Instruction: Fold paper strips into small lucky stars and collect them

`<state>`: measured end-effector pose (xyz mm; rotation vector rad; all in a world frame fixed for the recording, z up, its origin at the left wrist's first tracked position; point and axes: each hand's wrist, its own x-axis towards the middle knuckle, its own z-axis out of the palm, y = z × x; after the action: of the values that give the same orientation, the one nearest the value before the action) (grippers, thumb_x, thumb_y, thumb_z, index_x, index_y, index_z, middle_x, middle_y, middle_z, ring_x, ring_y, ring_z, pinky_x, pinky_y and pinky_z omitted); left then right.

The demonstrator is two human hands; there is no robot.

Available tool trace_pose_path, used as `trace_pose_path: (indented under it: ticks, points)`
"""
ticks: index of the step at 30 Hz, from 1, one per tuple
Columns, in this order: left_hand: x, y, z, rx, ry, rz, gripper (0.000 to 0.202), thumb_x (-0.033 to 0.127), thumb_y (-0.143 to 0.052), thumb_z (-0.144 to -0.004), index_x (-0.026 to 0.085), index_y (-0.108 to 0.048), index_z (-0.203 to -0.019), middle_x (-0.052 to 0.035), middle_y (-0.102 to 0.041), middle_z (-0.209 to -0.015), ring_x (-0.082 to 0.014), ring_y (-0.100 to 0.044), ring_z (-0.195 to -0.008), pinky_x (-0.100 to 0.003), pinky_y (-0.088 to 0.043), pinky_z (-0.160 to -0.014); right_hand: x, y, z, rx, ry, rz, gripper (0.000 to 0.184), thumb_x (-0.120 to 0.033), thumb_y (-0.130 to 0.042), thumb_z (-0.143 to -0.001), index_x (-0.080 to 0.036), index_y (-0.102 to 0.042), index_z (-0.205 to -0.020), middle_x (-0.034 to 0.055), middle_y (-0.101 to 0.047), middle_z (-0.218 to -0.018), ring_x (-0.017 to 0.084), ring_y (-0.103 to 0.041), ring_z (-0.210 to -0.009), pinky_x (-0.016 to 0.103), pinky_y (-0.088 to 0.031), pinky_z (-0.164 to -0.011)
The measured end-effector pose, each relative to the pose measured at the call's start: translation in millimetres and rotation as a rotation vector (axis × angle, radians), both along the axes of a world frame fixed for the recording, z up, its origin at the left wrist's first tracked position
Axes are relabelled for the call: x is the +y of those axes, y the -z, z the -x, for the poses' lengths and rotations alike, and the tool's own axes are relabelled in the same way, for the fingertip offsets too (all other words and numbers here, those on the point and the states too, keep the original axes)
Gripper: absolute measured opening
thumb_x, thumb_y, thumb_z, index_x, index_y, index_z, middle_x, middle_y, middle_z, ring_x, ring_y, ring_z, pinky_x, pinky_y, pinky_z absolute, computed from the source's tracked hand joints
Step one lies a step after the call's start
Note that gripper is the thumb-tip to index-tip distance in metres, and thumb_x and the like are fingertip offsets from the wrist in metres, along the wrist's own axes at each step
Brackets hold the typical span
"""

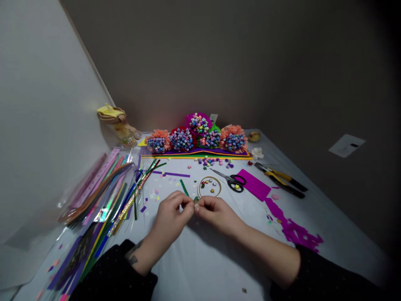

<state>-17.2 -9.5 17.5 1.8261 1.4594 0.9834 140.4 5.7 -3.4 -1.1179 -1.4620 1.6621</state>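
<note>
My left hand (171, 214) and my right hand (219, 212) meet over the white table, thumbs and forefingers pinched together. Between the fingertips is a shiny green paper strip (184, 187), whose end sticks up toward the back left; most of the pinched part is hidden. Just beyond the fingers lies a round hoop (220, 188) with several small metallic-looking stars (210, 182) inside it. Black-handled scissors (231, 181) rest to the right of the hoop, pointing back left. Behind it, small purple and pink paper stars (208, 162) are scattered.
Clear packs of coloured paper strips (103, 196) cover the left side. Star-filled paper flowers (181, 139) line the back, near a wicker-like holder (114, 121). At right are a magenta card (253, 184), yellow-black pliers (280, 179) and crumpled magenta paper (297, 230). Walls stand left and behind.
</note>
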Motion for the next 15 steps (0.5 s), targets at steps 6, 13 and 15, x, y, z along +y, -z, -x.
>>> trace_pose_path:
  ticks: [6,13,15]
  points:
    - [5.6,0.3,1.1,-0.168,-0.088,0.207,0.013,0.023,-0.056,-0.073,0.015,-0.063,-0.067,-0.0019,-0.063,-0.068,-0.0146,-0.058,-0.066,-0.024,-0.045,-0.061,-1.9,2.6,-0.5,-0.131,0.056,-0.19,0.024,-0.036,-0.059,-0.075,-0.016,-0.054,-0.063,-0.0005,-0.05,-0.062,0.014,-0.044,-0.061,0.025,-0.034,-0.057]
    - [4.1,2.5,1.9,-0.122,-0.05,0.181,0.016,0.026,-0.056,-0.074,0.016,-0.066,-0.067,-0.003,-0.064,-0.071,-0.015,-0.058,-0.069,-0.023,-0.044,-0.06,1.1,4.0,-3.7,-0.156,0.095,-0.313,0.021,-0.031,-0.055,-0.078,-0.017,-0.056,-0.062,0.0005,-0.051,-0.064,0.016,-0.048,-0.067,0.028,-0.037,-0.065]
    - [3.8,3.1,1.0,-0.101,-0.042,0.167,0.015,0.025,-0.055,-0.074,0.016,-0.065,-0.068,-0.0029,-0.063,-0.072,-0.0151,-0.058,-0.07,-0.022,-0.044,-0.059,1.4,5.3,-3.8,-0.17,0.083,-0.335,0.019,-0.027,-0.055,-0.078,-0.017,-0.056,-0.062,0.0006,-0.051,-0.065,0.016,-0.049,-0.068,0.028,-0.038,-0.066]
